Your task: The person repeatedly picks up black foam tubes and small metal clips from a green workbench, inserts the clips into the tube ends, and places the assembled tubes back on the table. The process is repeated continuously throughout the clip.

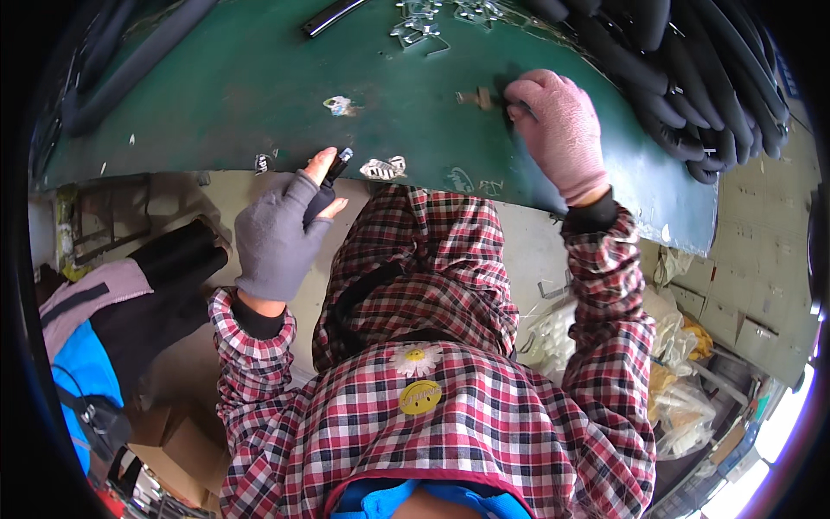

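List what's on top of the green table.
On the green table lie bent metal wire pieces, a dark bar and, at both sides, black tubes. Whatever lies beneath the tubes or the right hand is hidden.

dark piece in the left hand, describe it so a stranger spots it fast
Find the green table, then the grey-gloved left hand at its near edge. Its fingers hold the dark piece. Unlike the black tubes heaped at right, it is hand-held and shows a small shiny tip.
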Motion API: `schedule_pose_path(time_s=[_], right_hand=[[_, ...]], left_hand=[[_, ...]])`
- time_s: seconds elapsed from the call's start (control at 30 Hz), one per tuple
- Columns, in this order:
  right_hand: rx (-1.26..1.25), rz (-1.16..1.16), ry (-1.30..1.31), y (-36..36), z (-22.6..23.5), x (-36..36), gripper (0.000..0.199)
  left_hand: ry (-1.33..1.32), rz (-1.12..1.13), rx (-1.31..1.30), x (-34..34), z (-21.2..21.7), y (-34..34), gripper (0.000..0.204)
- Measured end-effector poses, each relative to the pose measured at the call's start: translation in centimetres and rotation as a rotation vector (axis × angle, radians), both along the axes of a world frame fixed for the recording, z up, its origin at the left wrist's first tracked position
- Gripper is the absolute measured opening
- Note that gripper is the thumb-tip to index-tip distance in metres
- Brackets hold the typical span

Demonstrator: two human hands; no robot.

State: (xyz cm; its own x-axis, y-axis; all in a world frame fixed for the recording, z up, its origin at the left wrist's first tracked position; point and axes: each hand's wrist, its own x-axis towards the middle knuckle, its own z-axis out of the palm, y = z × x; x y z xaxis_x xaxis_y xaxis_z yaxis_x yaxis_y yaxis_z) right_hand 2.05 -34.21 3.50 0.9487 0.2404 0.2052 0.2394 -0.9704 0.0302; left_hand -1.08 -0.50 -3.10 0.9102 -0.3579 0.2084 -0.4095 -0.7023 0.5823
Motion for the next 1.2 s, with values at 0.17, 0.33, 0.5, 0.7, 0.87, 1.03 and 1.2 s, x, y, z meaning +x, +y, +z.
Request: schedule_pose_path(time_s=[0.17,0.33,0.5,0.7,0.87,1.03,1.2], right_hand=[[-0.094,-0.022,0.500,1.0,2.8,1.5,0.012],[0.214,0.193,0.287,1.2,1.8,-0.8,0.009],[0.910,0.202,0.609,5.0,1.3,-0.5,0.021],[0.581,0.439,0.679,6.5,1.2,3.3,0.016],[0.478,0.498,0.633,7.0,0.6,4.3,0.023],[0.372,0.473,0.637,7.5,1.1,4.5,0.027],[0.302,0.463,0.716,8.0,1.8,5.2,0.027]], left_hand=[[0.011,-0.008,-0.006,0.2,0.0,0.3,0.061],[0.071,0.003,-0.001,0.0,0.0,0.4,0.061],[0.031,-0.024,0.077,0.3,0.6,0.5,0.062],[0.041,-0.019,0.036,0.1,0.5,0.6,0.062],[0.055,-0.022,0.045,0.0,1.0,0.4,0.062],[0.061,-0.045,0.057,0.0,1.4,0.2,0.063],[0.035,-0.075,0.045,0.1,1.0,0.4,0.064]])
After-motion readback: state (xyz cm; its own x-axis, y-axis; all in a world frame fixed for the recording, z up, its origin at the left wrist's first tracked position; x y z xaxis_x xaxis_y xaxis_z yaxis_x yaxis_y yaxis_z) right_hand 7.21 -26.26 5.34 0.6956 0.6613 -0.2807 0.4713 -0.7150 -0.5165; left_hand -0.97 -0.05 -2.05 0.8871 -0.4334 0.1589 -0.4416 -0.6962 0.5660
